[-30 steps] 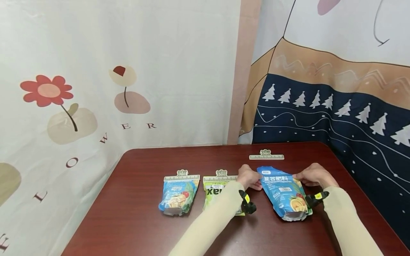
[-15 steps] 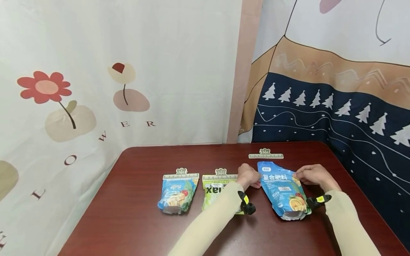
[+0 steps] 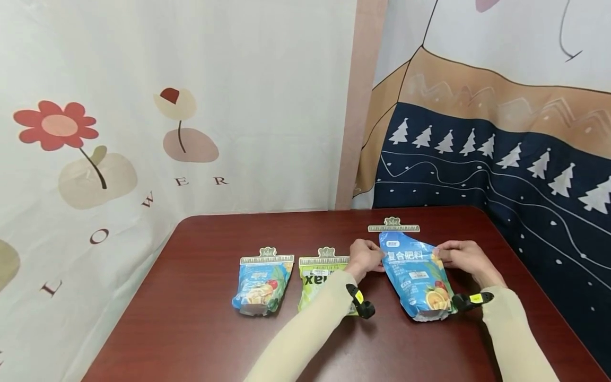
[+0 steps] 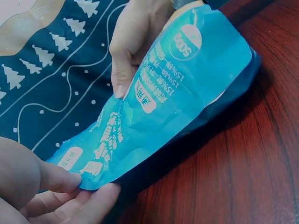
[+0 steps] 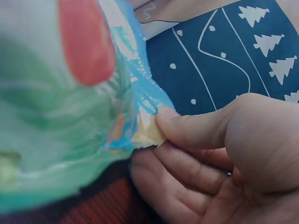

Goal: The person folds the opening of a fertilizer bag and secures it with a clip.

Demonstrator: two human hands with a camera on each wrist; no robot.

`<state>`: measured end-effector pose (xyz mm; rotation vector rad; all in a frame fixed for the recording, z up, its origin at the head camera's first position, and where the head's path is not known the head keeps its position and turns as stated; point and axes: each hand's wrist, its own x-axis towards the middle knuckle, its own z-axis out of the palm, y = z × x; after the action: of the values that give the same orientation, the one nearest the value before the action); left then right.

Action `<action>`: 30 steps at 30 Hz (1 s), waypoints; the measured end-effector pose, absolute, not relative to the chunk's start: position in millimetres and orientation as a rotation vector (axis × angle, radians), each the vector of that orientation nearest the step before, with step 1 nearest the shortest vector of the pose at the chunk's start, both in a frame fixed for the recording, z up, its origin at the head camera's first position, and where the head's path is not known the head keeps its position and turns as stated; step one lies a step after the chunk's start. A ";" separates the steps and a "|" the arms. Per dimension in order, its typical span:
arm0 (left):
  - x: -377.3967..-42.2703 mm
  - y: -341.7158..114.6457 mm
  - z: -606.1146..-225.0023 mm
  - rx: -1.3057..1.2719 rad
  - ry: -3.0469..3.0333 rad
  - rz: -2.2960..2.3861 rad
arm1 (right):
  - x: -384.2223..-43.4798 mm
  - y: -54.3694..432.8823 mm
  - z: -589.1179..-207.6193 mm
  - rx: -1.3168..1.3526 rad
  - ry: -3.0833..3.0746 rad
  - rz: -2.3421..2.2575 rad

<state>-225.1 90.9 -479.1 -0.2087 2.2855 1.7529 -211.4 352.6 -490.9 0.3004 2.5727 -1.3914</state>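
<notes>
A blue fertilizer bag (image 3: 415,278) with fruit printed on its front lies tilted on the table's right side. My left hand (image 3: 365,257) pinches its upper left edge; in the left wrist view the thumb and fingers (image 4: 60,179) grip the film from both sides. On the opposite edge my right hand (image 3: 470,259) pinches near the top corner, its thumb (image 5: 191,128) over the film in the right wrist view. Just behind the bag's top lies a loose bag clip (image 3: 393,225) with a ruler-marked bar.
Left of my left forearm, which partly covers it, lies a green bag (image 3: 312,284) with a clip across its top. A smaller-looking blue bag (image 3: 261,289), also clipped, lies farther left. All rest on the dark red table (image 3: 181,318), with printed curtains behind.
The blue fertilizer bag's top edge has risen toward the loose clip, both hands moving with it. The right hand's fingers have shifted slightly on its edge. The head view has tilted a little.
</notes>
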 end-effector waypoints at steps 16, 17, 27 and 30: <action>-224.1 73.3 -464.3 0.005 2.195 1.964 | -200.0 344.8 -466.1 0.182 2.648 -1.628; -223.1 71.7 -463.3 0.022 2.199 1.973 | -199.3 344.3 -464.2 0.171 2.653 -1.633; -216.1 56.2 -453.5 0.221 2.276 2.041 | -195.1 344.1 -451.6 0.049 2.719 -1.697; -213.4 52.1 -452.3 0.293 2.312 2.050 | -193.9 344.3 -451.5 0.014 2.729 -1.723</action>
<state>-213.4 52.1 -452.3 0.2927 2.3118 2.0503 -193.9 344.3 -451.5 0.0136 2.7288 -1.7233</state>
